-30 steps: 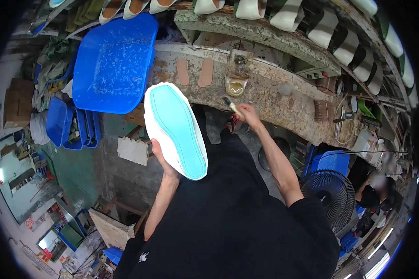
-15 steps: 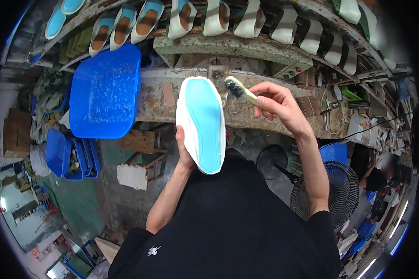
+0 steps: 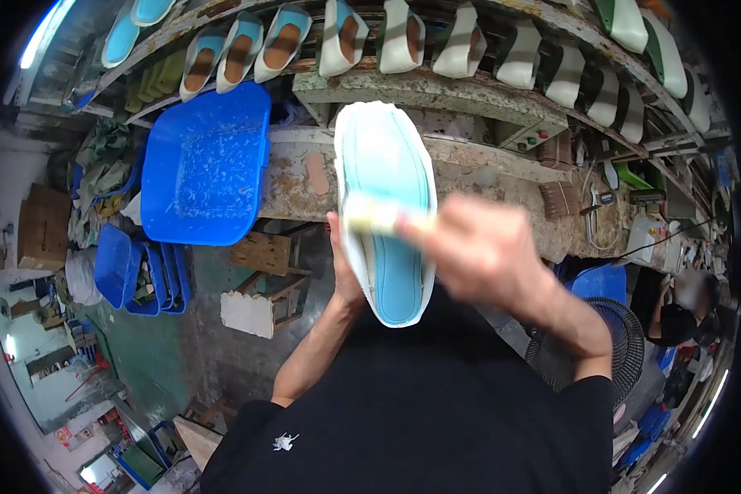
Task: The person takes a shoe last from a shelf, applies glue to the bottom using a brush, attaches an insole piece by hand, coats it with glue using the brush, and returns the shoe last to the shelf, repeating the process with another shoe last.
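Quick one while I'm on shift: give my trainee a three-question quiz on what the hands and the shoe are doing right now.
1. True or false: the left hand holds the shoe with its blue sole facing the camera.
2. What does the right hand hold? A) scissors B) a brush C) a hammer
3. Fill in: the blue tray lies on the workbench, to the ____ of the shoe in the picture.

Key: 1 true. 2 B; the brush lies across the sole, blurred by motion. 3 left.

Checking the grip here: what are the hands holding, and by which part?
Left hand grips the shoe by its side edge. Right hand holds a brush by its handle, blurred.
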{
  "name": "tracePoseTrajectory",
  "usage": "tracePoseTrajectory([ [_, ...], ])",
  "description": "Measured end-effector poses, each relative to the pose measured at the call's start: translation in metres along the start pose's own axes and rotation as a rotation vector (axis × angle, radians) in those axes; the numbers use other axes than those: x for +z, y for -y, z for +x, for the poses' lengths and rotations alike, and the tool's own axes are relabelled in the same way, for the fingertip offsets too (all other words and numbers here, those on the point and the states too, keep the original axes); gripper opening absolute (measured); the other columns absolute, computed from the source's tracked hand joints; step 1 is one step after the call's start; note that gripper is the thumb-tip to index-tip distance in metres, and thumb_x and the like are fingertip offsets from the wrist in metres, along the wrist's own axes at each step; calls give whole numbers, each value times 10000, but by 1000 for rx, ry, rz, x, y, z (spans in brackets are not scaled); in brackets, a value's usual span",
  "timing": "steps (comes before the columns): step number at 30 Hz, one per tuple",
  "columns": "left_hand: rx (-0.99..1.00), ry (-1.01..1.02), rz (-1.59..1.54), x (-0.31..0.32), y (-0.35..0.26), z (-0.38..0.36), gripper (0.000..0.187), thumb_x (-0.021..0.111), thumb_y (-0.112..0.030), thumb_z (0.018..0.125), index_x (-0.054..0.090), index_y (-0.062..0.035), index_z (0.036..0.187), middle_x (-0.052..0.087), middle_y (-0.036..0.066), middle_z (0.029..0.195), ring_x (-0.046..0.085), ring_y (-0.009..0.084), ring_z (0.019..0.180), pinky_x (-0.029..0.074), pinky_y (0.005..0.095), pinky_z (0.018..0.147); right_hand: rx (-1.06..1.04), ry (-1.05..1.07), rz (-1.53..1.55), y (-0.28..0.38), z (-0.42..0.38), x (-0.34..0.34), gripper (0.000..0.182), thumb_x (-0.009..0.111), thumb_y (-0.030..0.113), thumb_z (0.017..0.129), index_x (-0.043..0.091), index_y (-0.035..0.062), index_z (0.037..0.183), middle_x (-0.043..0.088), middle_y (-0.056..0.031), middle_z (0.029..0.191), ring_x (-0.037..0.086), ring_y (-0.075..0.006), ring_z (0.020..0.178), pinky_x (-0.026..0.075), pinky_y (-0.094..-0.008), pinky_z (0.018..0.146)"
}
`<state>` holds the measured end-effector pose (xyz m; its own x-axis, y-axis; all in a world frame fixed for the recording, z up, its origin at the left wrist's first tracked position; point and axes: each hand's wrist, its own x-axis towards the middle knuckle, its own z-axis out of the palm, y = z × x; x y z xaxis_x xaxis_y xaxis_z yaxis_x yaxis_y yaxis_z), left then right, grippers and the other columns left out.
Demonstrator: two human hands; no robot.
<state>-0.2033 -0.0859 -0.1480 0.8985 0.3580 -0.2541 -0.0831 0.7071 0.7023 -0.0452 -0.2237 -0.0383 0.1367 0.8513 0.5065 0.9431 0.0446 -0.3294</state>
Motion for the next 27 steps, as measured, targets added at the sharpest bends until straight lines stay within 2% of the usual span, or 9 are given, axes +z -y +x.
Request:
tracePoseTrajectory([
  [2, 19, -20, -37, -15, 6, 0, 960, 212, -789, 1008, 291, -32, 1593, 502, 173, 1498, 568, 291, 1327, 511, 444, 1099, -7, 183, 77, 35, -17, -5, 446, 734, 29, 758, 746, 97, 1199, 555, -22, 706, 575, -165, 531, 497, -328, 457],
  [6, -7, -18, 27, 5, -5, -6, 952, 219, -784, 1010, 286, -36, 1595, 501, 175, 1495, 570, 290, 1323, 516, 442, 1094, 260, -112, 15, 0, 24, -12, 364, 726, -15, 824, 756, 90, 1171, 618, -54, 726, 617, -174, 572, 500, -316, 463],
  [9, -7, -12, 42, 11, -9, -5, 946, 224, -781, 1012, 282, -39, 1597, 500, 176, 1492, 572, 289, 1320, 519, 440, 1091, 35, 32, -7, 37, 9, -3, 299, 689, 99, 853, 739, 75, 1147, 577, -50, 729, 629, -166, 576, 506, -338, 468],
  [11, -5, -21, 25, 5, -10, -3, 942, 227, -778, 1013, 280, -41, 1598, 499, 177, 1491, 574, 288, 1318, 522, 439, 1089, 15, 182, 311, 49, -1, -16, 340, 717, 138, 835, 738, 82, 1170, 558, -33, 728, 617, -143, 589, 492, -331, 461],
  [15, -12, -25, 10, 3, -10, -7, 935, 234, -773, 1015, 275, -45, 1600, 498, 178, 1488, 576, 287, 1315, 526, 436, 1085, 198, -51, -71, 22, 39, -16, 329, 726, 58, 842, 750, 107, 1167, 571, -43, 704, 596, -174, 543, 489, -329, 463],
  [19, 2, -40, -6, -3, -15, -4, 927, 241, -768, 1018, 270, -50, 1603, 496, 179, 1485, 579, 286, 1311, 531, 434, 1080, 16, 176, 321, 48, 2, -22, 349, 720, 139, 861, 726, 78, 1204, 575, -55, 728, 626, -171, 573, 503, -343, 474],
  [22, -8, -49, -10, -4, -15, -6, 922, 246, -765, 1019, 266, -53, 1604, 495, 181, 1482, 581, 286, 1308, 534, 432, 1077, 142, -70, 109, 26, 17, -19, 345, 722, 139, 864, 725, 83, 1204, 576, -43, 733, 622, -167, 579, 491, -333, 472],
  [25, -5, -55, -8, -7, -17, -6, 916, 251, -761, 1021, 262, -56, 1606, 494, 182, 1480, 583, 285, 1305, 538, 430, 1074, 33, 120, 136, 38, -6, -9, 309, 690, 128, 863, 730, 41, 1157, 620, -69, 731, 632, -174, 552, 506, -331, 458],
  [27, -6, -60, -2, -8, -20, -6, 913, 255, -759, 1022, 260, -58, 1607, 494, 182, 1478, 584, 284, 1303, 540, 429, 1072, -18, 113, 344, 40, -7, -20, 416, 798, 126, 779, 748, 117, 1192, 574, -3, 671, 567, -117, 487, 492, -300, 414],
])
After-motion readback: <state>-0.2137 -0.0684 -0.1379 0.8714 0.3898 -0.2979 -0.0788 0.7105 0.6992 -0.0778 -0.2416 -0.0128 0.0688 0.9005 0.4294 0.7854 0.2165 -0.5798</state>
